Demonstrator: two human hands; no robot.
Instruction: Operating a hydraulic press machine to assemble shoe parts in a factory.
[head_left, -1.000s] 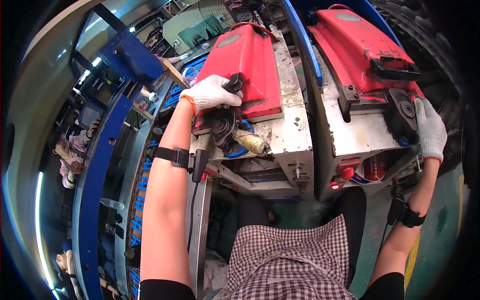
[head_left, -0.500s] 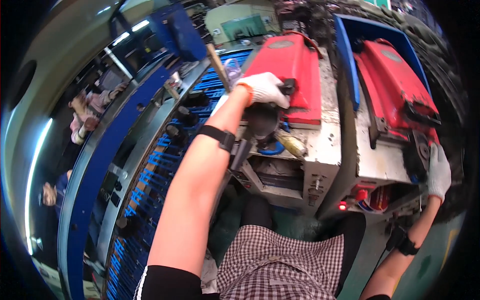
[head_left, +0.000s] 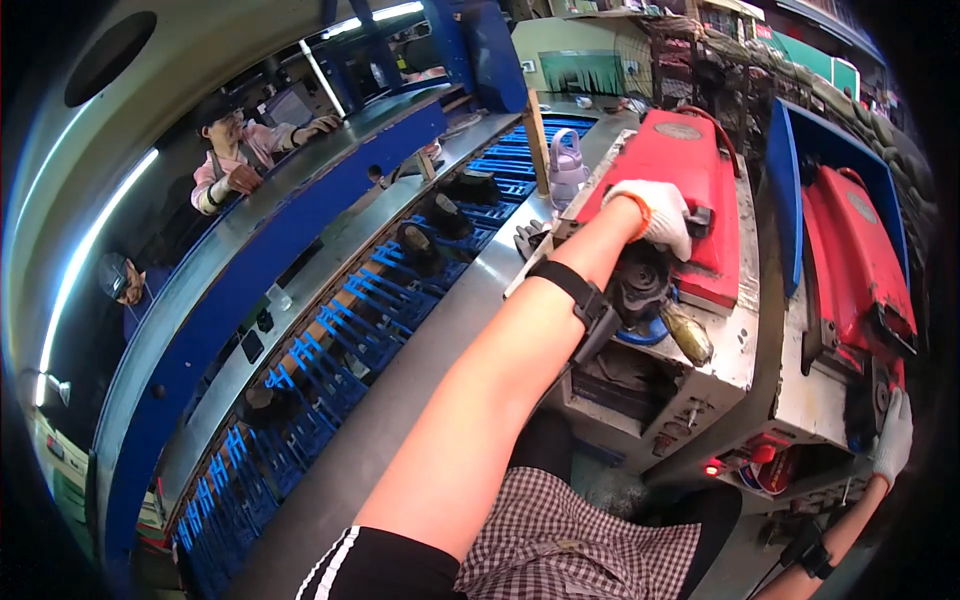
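My left hand (head_left: 655, 215), in a white glove, grips a black handle on the front of a red machine cover (head_left: 690, 190). Below it a dark shoe (head_left: 640, 285) sits on the machine, with a yellowish cylindrical part (head_left: 688, 333) beside it. At the far right my right hand (head_left: 893, 435), also in a white glove, rests on the front edge of a second red-covered machine (head_left: 855, 255). What its fingers close on is hidden.
A blue conveyor (head_left: 330, 330) with blue racks carries several dark shoes past on my left. Two other people (head_left: 235, 150) stand beyond its blue rail. A pale purple bottle (head_left: 566, 165) stands by the machine. A red light (head_left: 712, 469) glows low on the machine front.
The view has swung left and nearer. My left hand stays on the red cover's handle. My right hand stays at the second machine's front.
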